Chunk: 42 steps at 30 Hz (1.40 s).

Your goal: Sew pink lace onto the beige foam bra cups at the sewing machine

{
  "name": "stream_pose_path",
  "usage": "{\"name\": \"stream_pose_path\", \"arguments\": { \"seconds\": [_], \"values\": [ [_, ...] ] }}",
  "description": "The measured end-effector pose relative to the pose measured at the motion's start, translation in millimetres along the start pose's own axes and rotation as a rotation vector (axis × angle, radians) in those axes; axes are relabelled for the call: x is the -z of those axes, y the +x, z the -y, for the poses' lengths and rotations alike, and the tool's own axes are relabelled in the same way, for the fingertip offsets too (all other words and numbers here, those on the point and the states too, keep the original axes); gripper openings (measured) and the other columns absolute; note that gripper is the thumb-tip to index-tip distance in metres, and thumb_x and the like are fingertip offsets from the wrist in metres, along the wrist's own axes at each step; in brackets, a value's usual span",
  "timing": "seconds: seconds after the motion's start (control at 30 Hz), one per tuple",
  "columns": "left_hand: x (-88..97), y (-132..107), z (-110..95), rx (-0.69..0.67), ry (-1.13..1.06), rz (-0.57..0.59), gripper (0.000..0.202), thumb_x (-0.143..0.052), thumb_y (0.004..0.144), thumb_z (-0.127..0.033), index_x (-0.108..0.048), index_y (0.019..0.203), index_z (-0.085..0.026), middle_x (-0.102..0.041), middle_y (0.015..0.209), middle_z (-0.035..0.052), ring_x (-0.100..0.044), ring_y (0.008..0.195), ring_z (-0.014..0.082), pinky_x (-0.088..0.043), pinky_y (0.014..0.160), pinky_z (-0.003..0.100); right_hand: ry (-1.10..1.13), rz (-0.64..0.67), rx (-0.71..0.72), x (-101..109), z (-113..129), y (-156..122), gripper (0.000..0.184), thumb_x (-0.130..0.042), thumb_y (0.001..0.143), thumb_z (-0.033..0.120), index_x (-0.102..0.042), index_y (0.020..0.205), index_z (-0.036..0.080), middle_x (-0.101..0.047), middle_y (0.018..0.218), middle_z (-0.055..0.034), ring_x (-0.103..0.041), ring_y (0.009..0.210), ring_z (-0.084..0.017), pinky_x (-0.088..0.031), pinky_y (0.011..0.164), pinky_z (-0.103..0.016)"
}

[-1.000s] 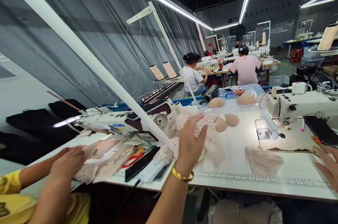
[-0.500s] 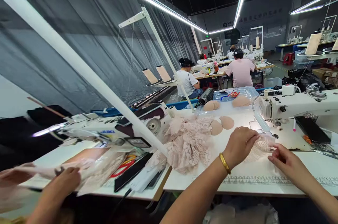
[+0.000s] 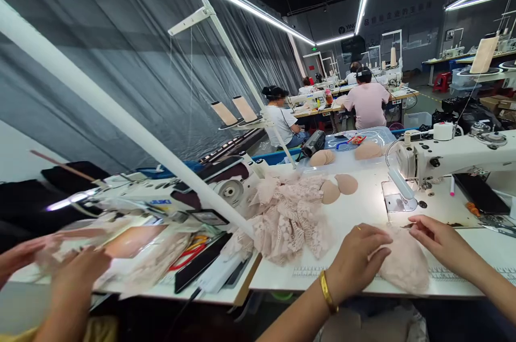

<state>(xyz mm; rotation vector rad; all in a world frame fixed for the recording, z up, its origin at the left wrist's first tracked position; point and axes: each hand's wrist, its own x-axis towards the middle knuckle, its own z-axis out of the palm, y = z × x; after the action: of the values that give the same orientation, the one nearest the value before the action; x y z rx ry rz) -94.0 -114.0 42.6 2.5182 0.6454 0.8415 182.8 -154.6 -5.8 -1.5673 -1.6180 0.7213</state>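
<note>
A beige, rounded lace-covered piece, like a bra cup [image 3: 405, 264], lies at the front edge of the table below the sewing machine's needle area. On its left edge my left hand [image 3: 358, 258], with a gold bracelet at the wrist, closes thumb and fingers. My right hand [image 3: 443, 242] pinches its upper right edge with the fingertips. Just beyond the hands, the machine's lit needle plate [image 3: 400, 202] is bare. The white sewing machine [image 3: 463, 156] stands to the right. A heap of beige lace [image 3: 290, 218] lies left of my hands.
Loose beige cup pads [image 3: 345, 184] lie behind the lace. A black phone [image 3: 479, 194] and metal scissors [image 3: 494, 223] lie right. A white slanted pole [image 3: 161, 154] crosses the left side. A neighbouring person's hands [image 3: 76, 269] handle light fabric at far left.
The lace piece has come away from the needle area toward the table's front edge, and its smooth rounded side now shows. Both hands have moved nearer to me with it.
</note>
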Motion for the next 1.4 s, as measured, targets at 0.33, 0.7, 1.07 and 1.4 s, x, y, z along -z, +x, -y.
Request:
{"name": "stream_pose_path", "arguments": {
  "seconds": [0.33,0.7,1.07,1.4],
  "values": [
    [-32.3,39,37,0.188,-0.007,0.085,0.016,-0.076,0.094,-0.026,-0.075,0.109,-0.022,-0.076,0.098,0.0047,-0.07,0.095,0.0227,-0.054,0.093,0.038,-0.039,-0.038,0.25,-19,10,3,0.024,-0.052,0.103,0.041,-0.072,0.097,0.029,-0.071,0.094,-0.006,-0.067,0.091,-0.027,-0.054,0.083,-0.043],
    [-18.9,33,17,0.258,-0.056,0.189,0.008,-0.06,0.103,-0.023,-0.067,0.108,-0.022,-0.073,0.095,0.0017,-0.068,0.089,0.0178,-0.049,0.081,0.027,-0.026,-0.034,0.292,-20,11,5,0.024,-0.055,0.103,0.042,-0.07,0.091,0.029,-0.067,0.091,-0.0058,-0.062,0.09,-0.027,-0.052,0.081,-0.042],
    [5.4,69,59,0.388,-0.07,0.231,0.02,-0.069,0.101,-0.037,-0.072,0.098,-0.018,-0.072,0.09,0.0016,-0.068,0.082,0.0165,-0.057,0.076,0.028,0.584,0.339,-0.206,-14,33,25,0.034,-0.06,0.094,0.058,-0.049,0.084,0.027,-0.062,0.069,0.0033,-0.054,0.067,-0.018,-0.041,0.063,-0.03],
    [29.1,115,78,0.526,-0.152,-0.269,0.037,-0.068,0.103,-0.04,-0.066,0.132,-0.017,-0.066,0.134,0.0096,-0.067,0.116,0.0283,-0.061,0.097,0.047,0.509,0.181,-0.143,-20,15,32,0.045,-0.064,0.09,0.07,-0.06,0.094,0.026,-0.059,0.071,0.0044,-0.058,0.067,-0.018,-0.048,0.066,-0.033]
  ]
}}
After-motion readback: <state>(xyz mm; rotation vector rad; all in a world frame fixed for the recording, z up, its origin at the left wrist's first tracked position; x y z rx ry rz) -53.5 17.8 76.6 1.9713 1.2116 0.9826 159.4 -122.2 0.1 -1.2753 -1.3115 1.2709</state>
